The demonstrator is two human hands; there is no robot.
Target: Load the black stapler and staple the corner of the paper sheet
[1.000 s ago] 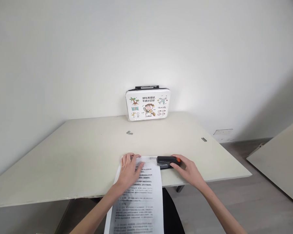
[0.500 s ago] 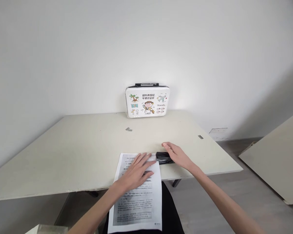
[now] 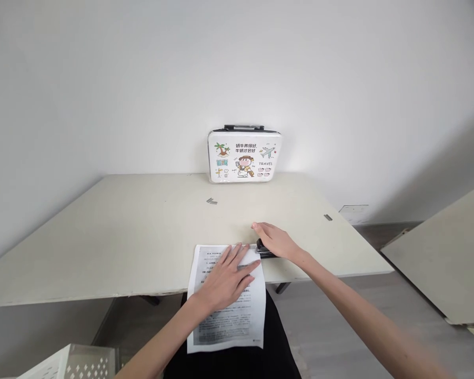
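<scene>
A printed sheet of paper [image 3: 229, 329] lies over the table's front edge, its lower part hanging above dark-clothed legs. My left hand [image 3: 227, 279] rests flat on its upper half, fingers spread and palm down. At the sheet's upper right corner sits a black stapler [image 3: 259, 245], its front end meeting the paper's edge. From above, my right hand [image 3: 276, 241] grips the stapler and covers most of its body. Whether several sheets are stacked cannot be made out.
A white cartoon-printed case [image 3: 244, 157] with a black handle stands against the wall. Small grey staple strips [image 3: 212, 201] lie mid-table, and another staple strip [image 3: 328, 217] is near the right edge. A white perforated basket [image 3: 89, 363] is at lower left; a pale panel [image 3: 445, 258] stands right.
My right hand has shifted left and forward over the stapler, covering more of it. My left hand stays flat on the paper. The view has shifted slightly.
</scene>
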